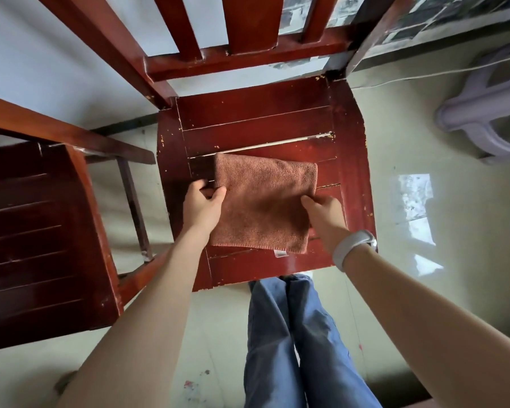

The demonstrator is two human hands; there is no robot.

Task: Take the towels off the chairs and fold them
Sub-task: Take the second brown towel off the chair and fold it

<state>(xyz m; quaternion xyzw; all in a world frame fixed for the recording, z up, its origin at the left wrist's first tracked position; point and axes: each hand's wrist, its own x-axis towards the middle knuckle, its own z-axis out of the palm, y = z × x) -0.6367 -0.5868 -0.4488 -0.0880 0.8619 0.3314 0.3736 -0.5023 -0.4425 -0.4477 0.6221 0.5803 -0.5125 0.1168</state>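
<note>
Now folded brown towel (265, 201) flat on chair seat (256, 119); left hand (204, 201), right hand (324, 210) pinching opposite edges.

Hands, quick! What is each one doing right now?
Left hand: closed, pinching the left edge of the brown towel.
Right hand: closed, gripping the towel's right edge.

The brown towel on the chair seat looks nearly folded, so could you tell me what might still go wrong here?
The brown towel is pinched only at its side edges by the left hand and right hand, so its layers may slip apart when lifted. Its near edge lies close to the front of the chair seat and could slide off.
</note>
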